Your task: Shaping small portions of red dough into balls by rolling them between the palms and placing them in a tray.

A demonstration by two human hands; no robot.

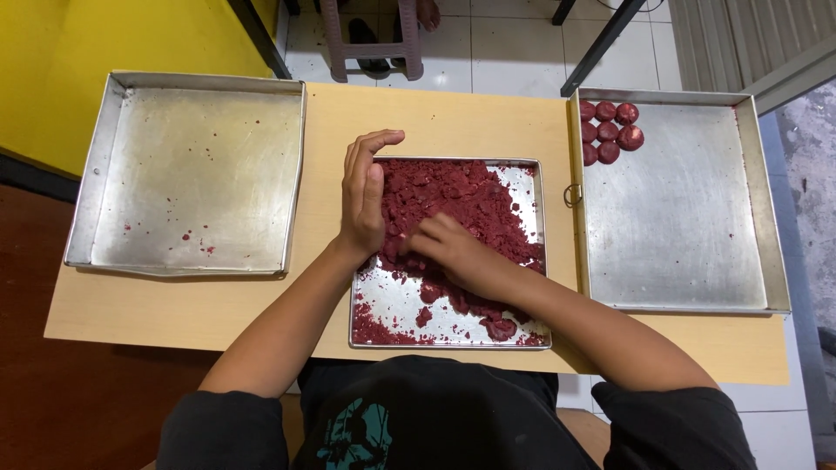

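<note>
A square metal tray (533, 261) in front of me holds a heap of dark red crumbly dough (453, 196). My left hand (364, 196) rests flat on its edge along the tray's left side, fingers together, against the dough. My right hand (453, 252) reaches into the heap from the right, fingers curled down into the dough; whether it grips a lump I cannot tell. A metal tray (679, 218) on the right carries several rolled red dough balls (610, 130) in its far left corner.
A large empty metal tray (192, 174) with a few red crumbs lies on the left of the light wooden table (453, 117). Beyond the table are a tiled floor, plastic stool legs (370, 43) and a person's foot. A yellow wall stands at left.
</note>
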